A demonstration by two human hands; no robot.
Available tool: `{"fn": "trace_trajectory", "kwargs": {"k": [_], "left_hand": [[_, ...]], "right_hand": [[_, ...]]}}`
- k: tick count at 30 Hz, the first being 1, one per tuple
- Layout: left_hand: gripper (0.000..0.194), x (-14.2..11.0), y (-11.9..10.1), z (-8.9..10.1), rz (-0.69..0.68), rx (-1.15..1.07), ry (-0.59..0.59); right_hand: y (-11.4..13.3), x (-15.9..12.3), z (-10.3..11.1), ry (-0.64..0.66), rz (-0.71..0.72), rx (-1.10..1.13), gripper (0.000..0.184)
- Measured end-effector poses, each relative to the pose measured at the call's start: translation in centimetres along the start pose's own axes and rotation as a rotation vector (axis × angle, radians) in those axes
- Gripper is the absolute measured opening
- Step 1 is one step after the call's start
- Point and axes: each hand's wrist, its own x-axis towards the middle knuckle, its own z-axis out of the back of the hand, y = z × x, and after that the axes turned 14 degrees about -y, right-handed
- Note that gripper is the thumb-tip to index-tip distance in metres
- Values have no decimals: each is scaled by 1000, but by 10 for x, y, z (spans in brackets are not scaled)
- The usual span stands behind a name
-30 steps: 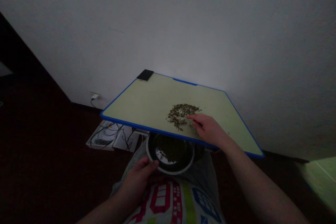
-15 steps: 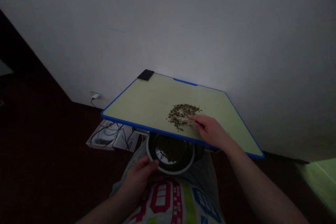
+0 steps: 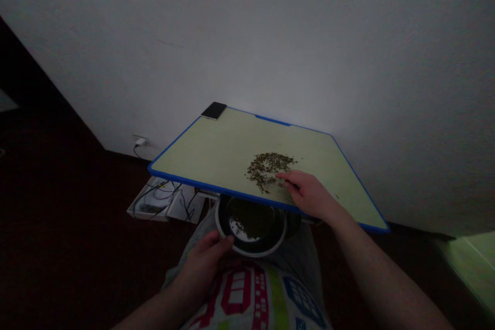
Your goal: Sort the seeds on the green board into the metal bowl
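My left hand grips the near left rim of a round metal bowl, thumb over the rim and the other fingers partly hidden. The bowl sits at my lap, under the table's front edge, with many small dark greenish-brown grains inside. More such grains lie scattered in a loose patch on the pale, blue-edged table. My right hand rests low over the table at the patch's right side, index finger stretched to the grains, other fingers curled. No held object shows in it.
A dark phone or tablet lies on the table's far left corner. Behind the table rises a pale wall with a plugged-in charger. White boxes with cables stand on the floor at the left below the table.
My right hand has shifted very slightly left and toward me at the edge of the grains. The left hand and the bowl have stayed in place.
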Motion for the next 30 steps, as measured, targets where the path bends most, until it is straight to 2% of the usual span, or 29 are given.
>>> {"fn": "trace_trajectory", "kwargs": {"k": [9, 30], "left_hand": [[26, 2, 0, 1, -2, 12, -21], [30, -1, -4, -3, 10, -3, -34]], "right_hand": [[-5, 2, -1, -29, -29, -18, 38], [-2, 10, -6, 13, -11, 23, 38]]}}
